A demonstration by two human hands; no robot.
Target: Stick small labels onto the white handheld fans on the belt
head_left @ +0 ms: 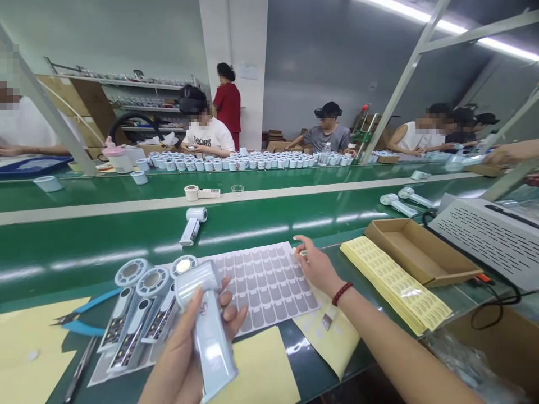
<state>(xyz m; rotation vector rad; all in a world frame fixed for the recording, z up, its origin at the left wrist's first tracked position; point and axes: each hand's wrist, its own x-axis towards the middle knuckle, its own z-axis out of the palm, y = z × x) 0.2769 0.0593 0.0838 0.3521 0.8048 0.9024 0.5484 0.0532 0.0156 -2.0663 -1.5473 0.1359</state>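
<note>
My left hand (189,342) is wrapped round a light blue handheld fan (215,342), its round head up and its smooth handle slanting down toward me. Beyond it lies a white sheet of grey die-cut stickers (269,280). At that sheet's far right corner is my right hand (315,264), thumb and fingers curled together; a small pale bit shows at the fingertips, too little to name. Several fan bodies with exposed circuit boards (137,325) lie left of my left hand. Yellow backing paper (332,342) sits under my right wrist.
Blue-handled pliers (86,317) and tweezers (80,370) lie at left. A yellow sticker stack (391,280), a cardboard tray (421,252) and a grey vented machine (492,235) stand at right. Across the green conveyor (269,216), people work behind many blue cups (252,163).
</note>
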